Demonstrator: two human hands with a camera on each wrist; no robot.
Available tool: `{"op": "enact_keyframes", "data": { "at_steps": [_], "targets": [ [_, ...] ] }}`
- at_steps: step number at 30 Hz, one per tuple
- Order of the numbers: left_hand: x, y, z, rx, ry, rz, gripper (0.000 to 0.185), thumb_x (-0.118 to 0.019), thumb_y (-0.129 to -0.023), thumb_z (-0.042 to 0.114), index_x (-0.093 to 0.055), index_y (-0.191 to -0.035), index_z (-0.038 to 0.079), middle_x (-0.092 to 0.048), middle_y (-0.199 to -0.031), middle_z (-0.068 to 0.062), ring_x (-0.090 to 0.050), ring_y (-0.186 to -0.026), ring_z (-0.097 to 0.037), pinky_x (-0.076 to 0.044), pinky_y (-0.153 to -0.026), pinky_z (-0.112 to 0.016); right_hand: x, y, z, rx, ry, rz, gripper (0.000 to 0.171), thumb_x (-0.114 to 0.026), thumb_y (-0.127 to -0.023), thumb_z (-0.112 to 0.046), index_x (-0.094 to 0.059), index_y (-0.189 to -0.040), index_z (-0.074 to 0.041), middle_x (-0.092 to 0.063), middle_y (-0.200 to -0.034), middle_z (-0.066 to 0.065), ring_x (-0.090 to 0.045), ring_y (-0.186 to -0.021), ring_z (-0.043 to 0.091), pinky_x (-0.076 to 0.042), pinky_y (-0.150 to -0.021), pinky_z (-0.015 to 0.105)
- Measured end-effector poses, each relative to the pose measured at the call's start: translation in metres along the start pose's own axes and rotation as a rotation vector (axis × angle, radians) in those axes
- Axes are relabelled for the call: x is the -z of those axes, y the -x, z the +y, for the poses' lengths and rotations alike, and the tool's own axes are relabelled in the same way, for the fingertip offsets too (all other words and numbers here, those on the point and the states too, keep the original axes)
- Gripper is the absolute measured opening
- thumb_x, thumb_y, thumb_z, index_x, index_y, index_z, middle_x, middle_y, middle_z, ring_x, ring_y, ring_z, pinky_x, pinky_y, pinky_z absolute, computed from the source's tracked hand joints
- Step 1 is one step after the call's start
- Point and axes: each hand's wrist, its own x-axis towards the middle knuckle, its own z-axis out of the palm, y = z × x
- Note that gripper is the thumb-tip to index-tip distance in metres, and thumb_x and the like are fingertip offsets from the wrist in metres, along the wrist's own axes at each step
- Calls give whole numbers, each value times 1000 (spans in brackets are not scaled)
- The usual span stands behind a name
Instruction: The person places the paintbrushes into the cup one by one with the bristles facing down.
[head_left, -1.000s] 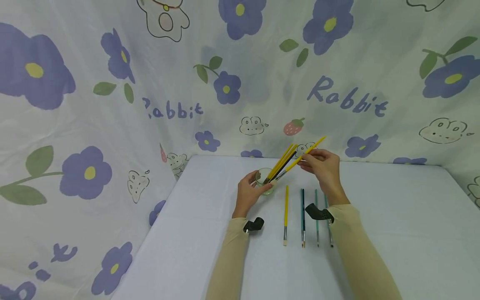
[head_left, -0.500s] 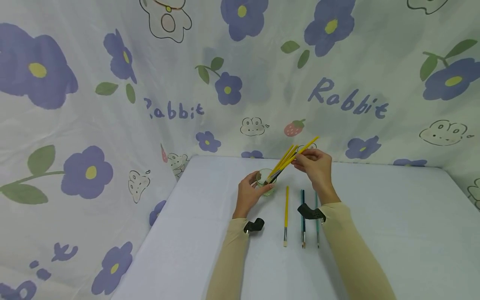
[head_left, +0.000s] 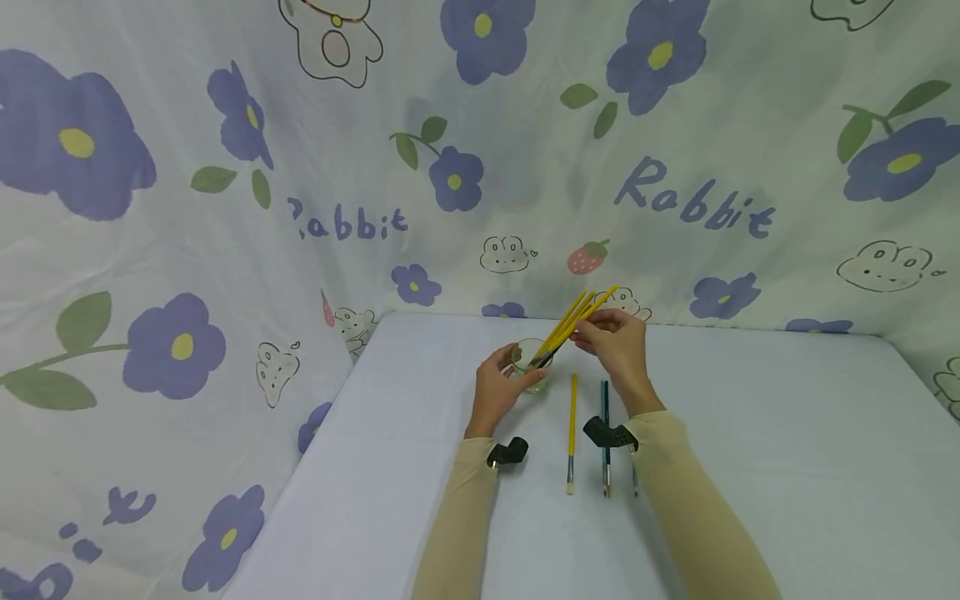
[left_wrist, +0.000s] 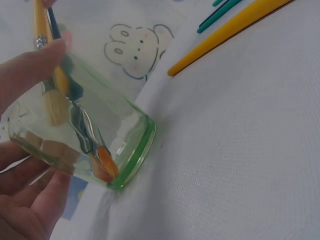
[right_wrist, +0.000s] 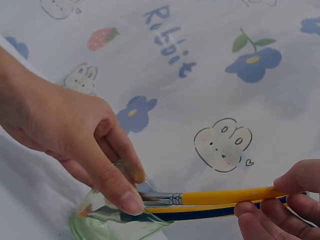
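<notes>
My left hand (head_left: 504,382) grips a small green-tinted glass (head_left: 531,367) standing on the white table (head_left: 390,467). Several brushes (head_left: 572,321), yellow and dark blue, lean out of it to the upper right. My right hand (head_left: 613,340) pinches one yellow brush handle in that bundle, just right of the glass. In the left wrist view the glass (left_wrist: 107,142) shows bristle tips (left_wrist: 104,166) at its bottom. The right wrist view has the yellow handle (right_wrist: 227,196) between my right fingertips (right_wrist: 280,206) and the left hand (right_wrist: 75,132) round the glass (right_wrist: 117,226).
A yellow brush (head_left: 572,433) and a dark teal brush (head_left: 605,442) lie side by side on the table near me; another is mostly hidden under my right sleeve (head_left: 678,492). A flowered cloth (head_left: 225,208) walls in the back and left.
My right hand has moved left and down toward the glass, bringing the yellow brush in line with the bundle. My right arm now covers more of the brushes lying on the table.
</notes>
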Motion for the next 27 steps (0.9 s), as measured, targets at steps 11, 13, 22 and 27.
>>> {"op": "enact_keyframes", "data": {
  "at_steps": [11,13,22,27],
  "targets": [
    [1,1,1,-4,3,-1,83,-91,-79,37,-57,-144,-2,-63,-144,-17,-60,-135,-34,-51,-115,-49,-4,4,5,-3,21,-24,29,-73,-97,-17,-65,-117,2,-69,-105,12,-77,-82,10,-65,-78,22],
    [1,1,0,-6,1,1,83,-91,-79,37,-57,-144,-1,-63,-144,-17,-60,-135,-34,-51,-115,-49,-5,4,6,-6,23,-26,28,-73,-97,-17,-65,-116,2,-69,-105,12,-77,-82,11,-65,-77,23],
    [1,1,2,-5,-9,6,82,-92,-77,35,-58,-144,1,-63,-143,-17,-61,-134,-34,-51,-115,-47,-4,7,6,-9,27,-20,26,-72,-98,-17,-66,-114,1,-69,-103,10,-77,-82,10,-65,-77,23],
    [1,1,3,1,-15,8,80,-92,-78,35,-59,-143,1,-63,-143,-17,-61,-134,-34,-52,-115,-47,4,9,3,21,19,-31,28,-71,-98,-15,-65,-118,4,-69,-102,8,-76,-80,6,-65,-78,24]
  ]
}}
